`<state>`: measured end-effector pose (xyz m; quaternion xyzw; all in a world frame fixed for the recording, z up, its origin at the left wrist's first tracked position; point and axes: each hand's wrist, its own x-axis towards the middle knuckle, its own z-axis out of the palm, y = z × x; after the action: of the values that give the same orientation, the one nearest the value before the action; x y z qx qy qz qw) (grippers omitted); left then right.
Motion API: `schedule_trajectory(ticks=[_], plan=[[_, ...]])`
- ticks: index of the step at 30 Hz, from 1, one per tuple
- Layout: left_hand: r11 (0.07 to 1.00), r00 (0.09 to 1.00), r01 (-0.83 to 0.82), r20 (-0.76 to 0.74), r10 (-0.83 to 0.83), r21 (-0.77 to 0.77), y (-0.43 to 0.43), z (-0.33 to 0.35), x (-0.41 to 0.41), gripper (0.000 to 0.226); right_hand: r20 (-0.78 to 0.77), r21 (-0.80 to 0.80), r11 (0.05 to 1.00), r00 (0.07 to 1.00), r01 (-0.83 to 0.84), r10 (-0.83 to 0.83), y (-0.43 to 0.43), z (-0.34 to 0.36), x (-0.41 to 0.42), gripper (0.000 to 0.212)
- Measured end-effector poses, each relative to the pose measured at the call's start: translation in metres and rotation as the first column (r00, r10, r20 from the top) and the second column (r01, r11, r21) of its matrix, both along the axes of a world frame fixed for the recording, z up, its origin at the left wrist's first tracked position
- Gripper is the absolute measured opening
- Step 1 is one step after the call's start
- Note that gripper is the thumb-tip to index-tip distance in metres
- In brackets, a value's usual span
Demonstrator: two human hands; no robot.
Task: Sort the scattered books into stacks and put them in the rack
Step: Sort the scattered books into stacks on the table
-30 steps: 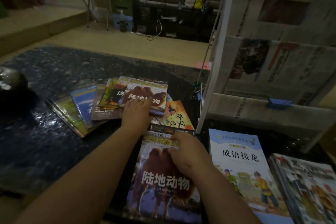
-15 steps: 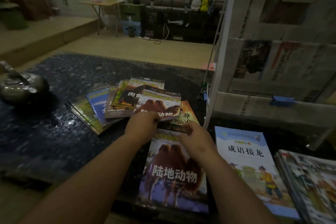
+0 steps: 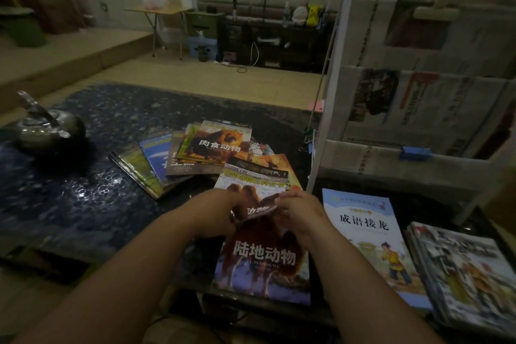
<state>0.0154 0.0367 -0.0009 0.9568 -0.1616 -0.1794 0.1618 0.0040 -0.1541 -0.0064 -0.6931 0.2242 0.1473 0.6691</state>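
A thin camel-cover book [image 3: 251, 190] is held above a matching camel book [image 3: 265, 262] lying at the table's near edge. My left hand [image 3: 215, 212] grips its lower left edge and my right hand [image 3: 300, 212] pinches its lower right edge. Behind them a fan of scattered books [image 3: 178, 159] spreads over the dark table [image 3: 69, 198], topped by a bear-cover book [image 3: 220, 142]. An orange book [image 3: 279, 163] lies partly under the held one. The white rack [image 3: 332, 109] stands at the right, lined with newspaper.
A light blue book [image 3: 368, 232] and a stack of magazines [image 3: 463, 274] lie at the near right. A metal kettle [image 3: 44, 128] sits at the table's left. A blue clip [image 3: 414, 153] grips the rack's lower shelf. Furniture lines the far wall.
My left hand pulled the camel book off the scattered fan toward me, over the matching book. My right hand rose from the lower book and took the held book's right edge.
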Motion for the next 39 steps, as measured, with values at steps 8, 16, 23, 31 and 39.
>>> schedule_trajectory(ticks=[8,16,23,31,39], plan=[[0.955,0.986,-0.146,-0.114,0.119,-0.257,0.002,0.004,0.004,0.02,0.018,-0.138,0.989,0.999,-0.047,0.05,-0.008,0.004,-0.004,0.034],[0.799,0.828,-0.557,-0.079,0.555,-0.227,0.004,-0.029,0.015,0.035,0.01,-0.535,0.794,0.938,-0.288,0.347,-0.015,0.012,-0.011,0.028],[0.772,0.805,-0.591,-0.105,0.584,-0.233,-0.003,-0.035,0.01,0.058,-0.275,-0.744,0.43,0.821,-0.512,0.5,-0.007,-0.012,-0.007,0.025],[0.849,0.844,-0.516,-0.242,0.479,-0.118,-0.007,-0.028,0.007,0.028,-0.303,-0.816,0.29,0.799,-0.499,0.52,0.0,-0.023,-0.007,0.067],[0.903,0.902,-0.428,-0.041,0.43,0.043,-0.012,-0.035,0.009,0.023,-0.325,-0.809,0.236,0.744,-0.538,0.584,0.004,-0.039,-0.009,0.072]])
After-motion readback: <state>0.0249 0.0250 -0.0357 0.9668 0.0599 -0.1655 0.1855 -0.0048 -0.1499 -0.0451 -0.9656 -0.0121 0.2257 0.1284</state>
